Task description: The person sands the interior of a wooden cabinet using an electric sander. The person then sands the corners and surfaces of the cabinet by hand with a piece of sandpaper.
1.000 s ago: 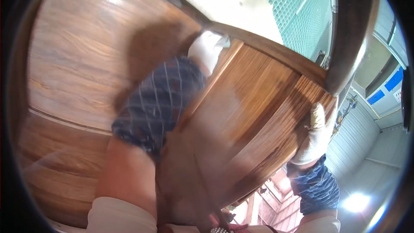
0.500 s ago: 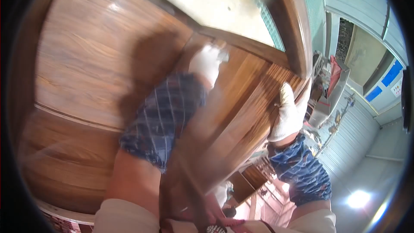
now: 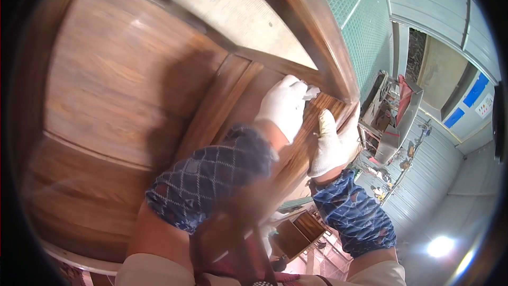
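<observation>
A large brown varnished wooden door panel (image 3: 121, 85) with raised framing fills the left and middle of the view. My left hand (image 3: 284, 105), in a white glove with a blue patterned sleeve cover, lies flat on the panel's wood near its right edge. My right hand (image 3: 332, 145), also gloved in white, grips the right edge of the same panel just below a thick wooden rail (image 3: 312, 26). A small white scrap shows at my left fingertips.
A pale concrete wall (image 3: 233, 5) shows above the panel. To the right are green mesh (image 3: 365, 26), grey metal sheeting, a metal machine frame (image 3: 394, 111) and a workshop floor below with wooden pieces (image 3: 299, 233).
The view has swung right and closer. My left hand slid along the panel toward its right edge, and my right hand moved up the edge, so both hands now sit close together.
</observation>
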Tool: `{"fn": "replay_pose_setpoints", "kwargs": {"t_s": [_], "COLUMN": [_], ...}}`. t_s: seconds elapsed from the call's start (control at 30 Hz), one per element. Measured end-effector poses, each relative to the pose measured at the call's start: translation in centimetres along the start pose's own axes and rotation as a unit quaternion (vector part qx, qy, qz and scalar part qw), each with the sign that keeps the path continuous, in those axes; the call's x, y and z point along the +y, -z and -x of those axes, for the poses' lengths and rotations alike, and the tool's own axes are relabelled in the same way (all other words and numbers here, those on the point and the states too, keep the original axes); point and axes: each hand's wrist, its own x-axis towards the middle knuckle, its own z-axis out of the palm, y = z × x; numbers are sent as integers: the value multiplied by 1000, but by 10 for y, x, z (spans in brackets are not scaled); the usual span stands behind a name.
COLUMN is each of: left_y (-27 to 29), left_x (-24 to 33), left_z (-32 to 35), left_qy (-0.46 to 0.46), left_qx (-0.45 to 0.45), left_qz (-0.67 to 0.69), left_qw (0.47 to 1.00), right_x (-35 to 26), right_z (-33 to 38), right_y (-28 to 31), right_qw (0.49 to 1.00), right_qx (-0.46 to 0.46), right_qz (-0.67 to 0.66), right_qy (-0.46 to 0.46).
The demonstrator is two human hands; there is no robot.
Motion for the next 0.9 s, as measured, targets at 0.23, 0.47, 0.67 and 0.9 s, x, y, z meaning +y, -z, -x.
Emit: {"fn": "replay_pose_setpoints", "kwargs": {"t_s": [0.23,0.47,0.67,0.9], "left_y": [70,27,55,35], "left_x": [-20,0,24,-5], "left_z": [-22,45,135,9], "left_qy": [-133,-112,-87,105], "left_qx": [110,-7,-60,-72], "left_qz": [-317,-239,-315,300], "left_qw": [932,965,943,945], "right_x": [-16,-5,-13,-9], "right_z": [3,1,2,4], "right_y": [-6,-5,-2,-8], "right_qw": [997,998,961,996], "right_qx": [-16,55,21,18], "right_qz": [-40,-15,254,90], "right_qy": [-68,-41,103,-8]}}
